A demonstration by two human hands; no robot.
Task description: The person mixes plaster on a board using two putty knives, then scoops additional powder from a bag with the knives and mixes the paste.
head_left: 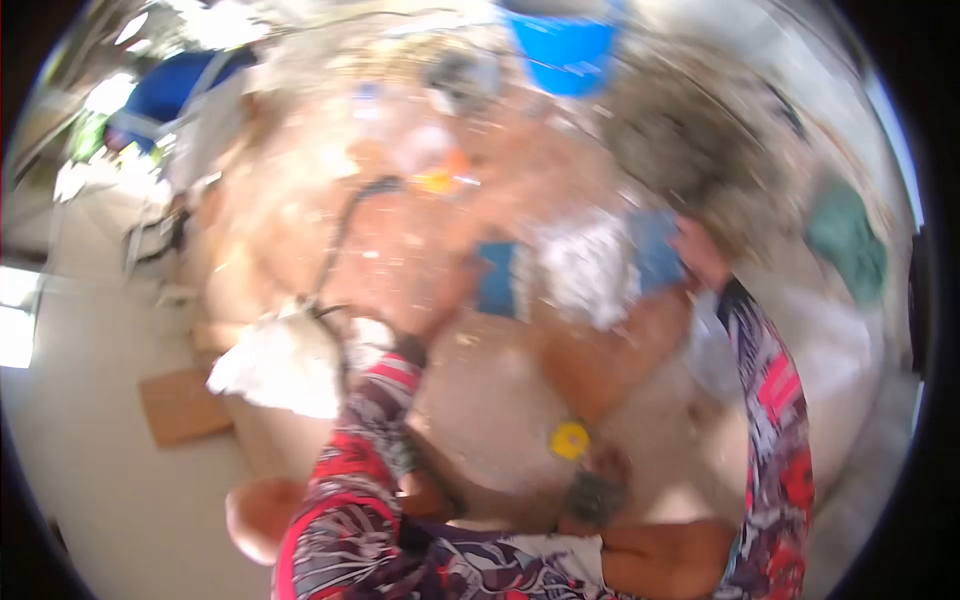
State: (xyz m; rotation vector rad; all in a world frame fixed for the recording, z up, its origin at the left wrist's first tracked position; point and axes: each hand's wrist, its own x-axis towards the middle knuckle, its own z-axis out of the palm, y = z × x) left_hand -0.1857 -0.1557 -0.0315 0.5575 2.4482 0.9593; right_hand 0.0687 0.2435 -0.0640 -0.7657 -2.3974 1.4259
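Note:
Motion blur smears the whole view. A blue-and-white bag-like thing (585,272) lies across the floor in front of me, bright white in the middle with a blue panel at each end. My left hand (452,292) is at its left blue end, its fingers blurred but seemingly closed on the edge. At the right blue end, my right hand (703,256) has its fingers around the edge. Below the bag is a brown board or tile (580,365). A yellow ring-shaped thing (570,440) lies close to my foot (608,465).
A blue bucket (565,50) stands at the back, beside a grey-brown heap (690,135). A dark cable (340,235) runs over the floor toward a yellow-orange thing (437,180). On the left are a white sack (280,365) and a brown tile (185,405); a green bundle (845,240) lies right.

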